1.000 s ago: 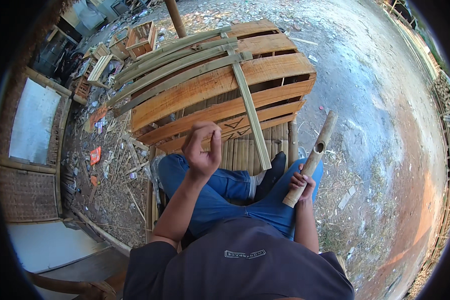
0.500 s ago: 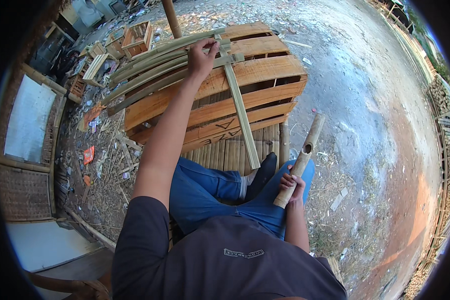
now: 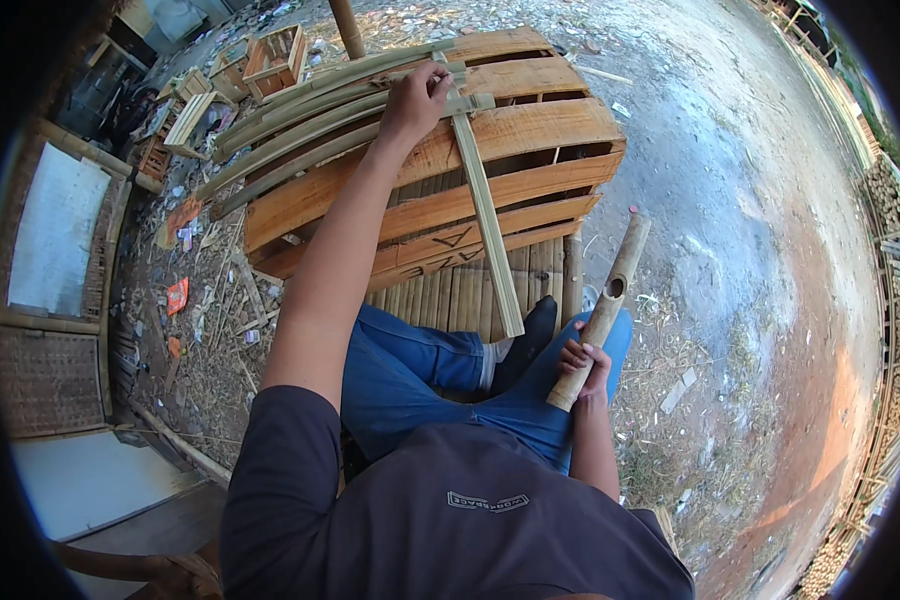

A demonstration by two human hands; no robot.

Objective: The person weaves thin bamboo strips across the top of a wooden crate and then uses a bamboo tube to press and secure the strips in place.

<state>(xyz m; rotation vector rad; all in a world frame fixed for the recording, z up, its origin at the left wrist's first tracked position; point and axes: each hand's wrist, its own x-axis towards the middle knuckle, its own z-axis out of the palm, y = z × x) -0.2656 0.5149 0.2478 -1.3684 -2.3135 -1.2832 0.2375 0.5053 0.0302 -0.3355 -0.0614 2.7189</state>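
My left hand (image 3: 416, 103) is stretched out over the wooden crate, thumb and fingers pinched together at the crossing of several bamboo strips. Whatever sits between those fingertips is too small to make out. One flat bamboo strip (image 3: 486, 220) runs from the crossing toward me, its near end by my foot. The other strips (image 3: 300, 136) lie side by side across the crate, running off to the left. My right hand (image 3: 585, 369) is wrapped round the lower part of a bamboo tube (image 3: 602, 318), held tilted above my right knee. An oval hole shows in the tube's upper half.
The slatted crate (image 3: 530, 128) stands on a bamboo-slat platform (image 3: 440, 296) in front of my crossed legs. A pole (image 3: 346, 28) rises behind it. Smaller wooden crates (image 3: 275, 62) stand far left. Litter and scraps cover the ground, and stacked bamboo lines the far right.
My left hand has shifted slightly up and right in the view, fingers still pinched. The crate and strips sit slightly higher in the picture. My right hand keeps its hold on the bamboo tube.
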